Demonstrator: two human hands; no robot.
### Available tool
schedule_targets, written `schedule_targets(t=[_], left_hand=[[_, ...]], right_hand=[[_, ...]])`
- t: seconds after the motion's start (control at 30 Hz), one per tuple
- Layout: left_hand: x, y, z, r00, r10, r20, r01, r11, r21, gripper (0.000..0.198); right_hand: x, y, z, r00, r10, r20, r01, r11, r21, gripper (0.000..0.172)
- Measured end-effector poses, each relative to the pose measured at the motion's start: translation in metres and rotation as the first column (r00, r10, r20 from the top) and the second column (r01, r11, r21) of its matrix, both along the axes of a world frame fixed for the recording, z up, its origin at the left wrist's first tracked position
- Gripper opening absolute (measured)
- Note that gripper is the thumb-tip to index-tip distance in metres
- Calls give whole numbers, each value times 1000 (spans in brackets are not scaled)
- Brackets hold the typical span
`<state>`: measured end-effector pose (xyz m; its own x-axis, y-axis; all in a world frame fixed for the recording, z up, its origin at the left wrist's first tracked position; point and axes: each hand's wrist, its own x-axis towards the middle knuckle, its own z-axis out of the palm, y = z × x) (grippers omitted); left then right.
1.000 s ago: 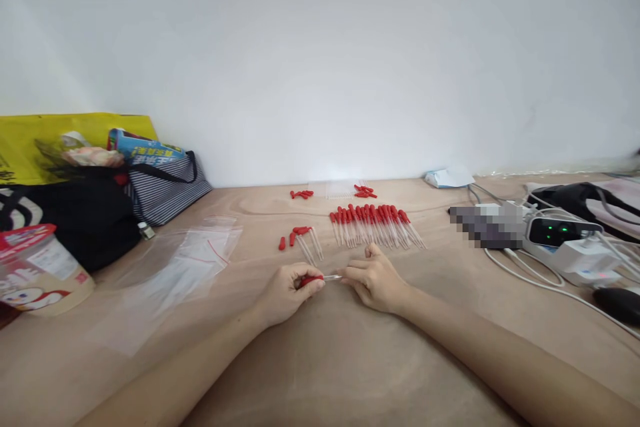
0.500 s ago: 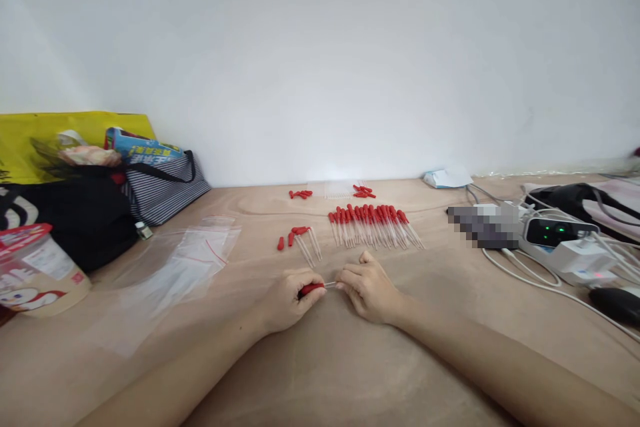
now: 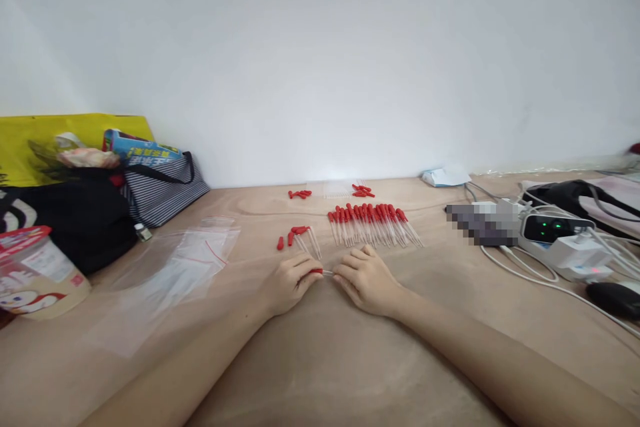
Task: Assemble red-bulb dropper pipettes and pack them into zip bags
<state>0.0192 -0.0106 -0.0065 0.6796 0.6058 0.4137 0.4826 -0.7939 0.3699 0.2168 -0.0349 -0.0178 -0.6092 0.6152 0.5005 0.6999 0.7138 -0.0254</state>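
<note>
My left hand [image 3: 289, 288] is closed around a red rubber dropper bulb [image 3: 317, 271], of which only the end shows. From that end a thin clear dropper tube [image 3: 327, 273] runs into the closed fingers of my right hand [image 3: 369, 284]. How deep the tube sits in the bulb is hidden. Just beyond my left hand lie a loose red bulb [image 3: 281, 243] and a few droppers [image 3: 313, 240] with red ends. Past my right hand, several red-topped droppers [image 3: 370, 215] lie side by side in a row, tips toward me.
Farther back are small piles of red bulbs [image 3: 300, 194] and a clear bag of tubes [image 3: 338, 189]. Clear zip bags [image 3: 185, 267], a cup [image 3: 45, 280] and a striped bag [image 3: 163, 190] occupy the left. Cables, chargers [image 3: 575, 253] and a black mouse [image 3: 613, 299] are on the right.
Both hands have shifted slightly away from me, with the bulb and tube between them. My left fingers now cover more of the red bulb.
</note>
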Motion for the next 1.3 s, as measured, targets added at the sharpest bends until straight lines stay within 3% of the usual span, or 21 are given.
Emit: schedule_targets(t=[0.13, 0.23, 0.4, 0.5, 0.67, 0.97, 1.13, 1.23, 1.3], left_hand=[[-3, 2, 0, 998, 69, -12, -67, 992, 109, 21], [-5, 4, -1, 965, 261, 17, -259, 946, 193, 42], [-14, 15, -5, 835, 549, 28, -544, 817, 191, 42], [-19, 20, -5, 790, 612, -41, -591, 778, 215, 41], [-23, 25, -4, 778, 624, -77, -600, 773, 205, 38], [-29, 43, -10, 768, 637, 60, -630, 770, -106, 20], [-24, 51, -11, 807, 580, 109, -563, 812, -156, 11], [-20, 58, -12, 839, 525, 142, -506, 850, -148, 12], [-18, 63, -13, 855, 496, 149, -479, 867, -138, 13]], right_hand=[[1, -2, -1, 998, -58, 14, 58, 998, 21, 19], [8, 9, -5, 961, -246, -125, 249, 968, 7, 19], [25, 52, -7, 741, -592, -317, 592, 799, -108, 24], [28, 76, -5, 653, -696, -298, 683, 711, -165, 21], [21, 94, -3, 589, -765, -260, 738, 641, -211, 17], [21, 93, -1, 599, -769, -224, 746, 638, -192, 18], [-2, 80, 2, 694, -676, -246, 671, 732, -118, 20], [-27, 69, 1, 767, -608, -204, 585, 794, -168, 24], [-42, 64, 0, 782, -599, -169, 565, 797, -213, 27]])
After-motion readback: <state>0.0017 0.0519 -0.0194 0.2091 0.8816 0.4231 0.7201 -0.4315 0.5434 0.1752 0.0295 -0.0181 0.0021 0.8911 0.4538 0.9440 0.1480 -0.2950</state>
